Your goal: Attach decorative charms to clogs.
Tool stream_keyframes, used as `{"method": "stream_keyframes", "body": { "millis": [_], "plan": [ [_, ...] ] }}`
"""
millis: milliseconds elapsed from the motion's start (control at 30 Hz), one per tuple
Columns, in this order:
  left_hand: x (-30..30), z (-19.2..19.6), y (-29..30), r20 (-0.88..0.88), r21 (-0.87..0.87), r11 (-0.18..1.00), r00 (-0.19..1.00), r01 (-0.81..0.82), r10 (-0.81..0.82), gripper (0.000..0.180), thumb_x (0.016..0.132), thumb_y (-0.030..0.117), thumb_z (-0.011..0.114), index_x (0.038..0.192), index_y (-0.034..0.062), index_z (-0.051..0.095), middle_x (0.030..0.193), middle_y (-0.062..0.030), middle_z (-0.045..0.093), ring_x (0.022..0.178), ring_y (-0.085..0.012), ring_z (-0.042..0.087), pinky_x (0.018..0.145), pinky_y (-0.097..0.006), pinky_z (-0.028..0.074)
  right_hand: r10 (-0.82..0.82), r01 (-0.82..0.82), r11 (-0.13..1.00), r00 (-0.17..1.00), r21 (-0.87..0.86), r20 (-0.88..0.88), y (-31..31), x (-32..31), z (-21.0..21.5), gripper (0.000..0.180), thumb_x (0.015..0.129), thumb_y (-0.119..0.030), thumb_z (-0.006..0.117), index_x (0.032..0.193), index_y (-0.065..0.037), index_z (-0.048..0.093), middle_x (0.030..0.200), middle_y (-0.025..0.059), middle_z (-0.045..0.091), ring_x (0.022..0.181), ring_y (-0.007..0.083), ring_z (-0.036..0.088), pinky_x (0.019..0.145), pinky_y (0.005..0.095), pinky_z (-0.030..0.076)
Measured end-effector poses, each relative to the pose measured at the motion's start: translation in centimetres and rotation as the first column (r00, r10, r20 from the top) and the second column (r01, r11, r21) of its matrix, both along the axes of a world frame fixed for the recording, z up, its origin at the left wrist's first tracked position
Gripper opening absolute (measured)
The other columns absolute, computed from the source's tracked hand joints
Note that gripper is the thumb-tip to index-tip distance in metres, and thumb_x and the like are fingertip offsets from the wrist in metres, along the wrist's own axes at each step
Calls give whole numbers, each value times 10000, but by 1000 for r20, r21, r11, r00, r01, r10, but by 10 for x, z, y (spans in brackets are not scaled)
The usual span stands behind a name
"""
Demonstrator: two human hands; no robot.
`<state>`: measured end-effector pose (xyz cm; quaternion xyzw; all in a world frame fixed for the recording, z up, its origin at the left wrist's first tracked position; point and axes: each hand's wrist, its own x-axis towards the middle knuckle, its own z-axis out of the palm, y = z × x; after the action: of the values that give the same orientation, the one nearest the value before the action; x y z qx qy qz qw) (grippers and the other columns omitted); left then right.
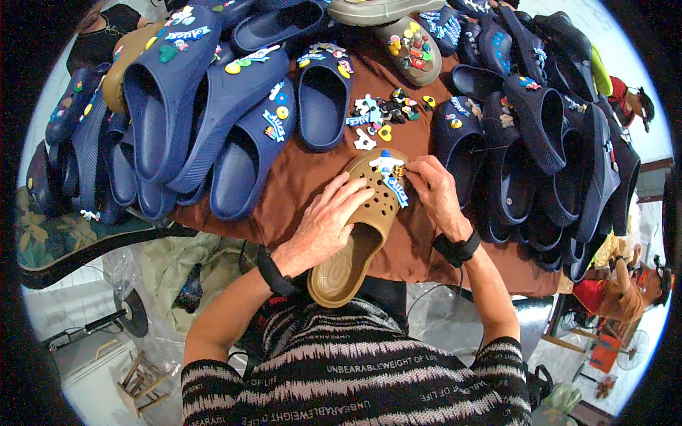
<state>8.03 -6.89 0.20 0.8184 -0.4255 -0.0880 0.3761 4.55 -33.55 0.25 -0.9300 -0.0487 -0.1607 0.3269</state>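
A tan foam clog (342,268) lies toe-away in front of me, its heel end reaching past the table's near edge. My left hand (323,224) is closed over the left side of its perforated upper, steadying it. With thumb and fingertips together, my right hand (435,193) pinches a small yellow-and-dark shoe charm (400,170) against the clog's upper right. Beside that charm sit a white figure charm with a blue top (386,162) and a blue-and-white lettered charm (396,190). Beyond the toe, several loose charms (394,111) lie in a small heap.
Dark blue clogs with charms are piled at the left (241,174) and right (547,131). A decorated tan clog (412,53) stands at the far middle. Brown cloth (284,167) covers the table. At right are another person (625,295) and a fan (632,349).
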Motion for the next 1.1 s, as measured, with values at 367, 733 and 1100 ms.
{"method": "stream_keyframes", "body": {
  "millis": [367,733,1100],
  "plan": [
    [-1,1,0,-7,0,1000,1000,-9,9,721,726,-115,649,1409,79,522,1510,-129,447,1469,-378,331,1203,-483,339,-21,10,996,993,-91,-120,6,2,12,110,926,-148,680,941,-42,656,907,150,631,842,381,655,721,460,528],
    [-1,-3,1,13,8,1000,1000,-19,19,724,724,-106,654,1408,86,520,1509,-126,445,1464,-378,337,1198,-484,343,-75,144,985,845,91,-529,7,2,24,183,932,-188,689,1012,-24,685,933,162,677,864,336,700,724,405,543],
    [-1,-1,-1,8,-1,1000,1000,-14,14,726,726,-105,647,1413,91,518,1510,-125,445,1465,-379,333,1202,-490,339,41,-47,993,998,-110,-57,9,2,17,116,888,-83,705,999,-58,685,975,130,635,866,369,674,733,436,559]
  ]
}}
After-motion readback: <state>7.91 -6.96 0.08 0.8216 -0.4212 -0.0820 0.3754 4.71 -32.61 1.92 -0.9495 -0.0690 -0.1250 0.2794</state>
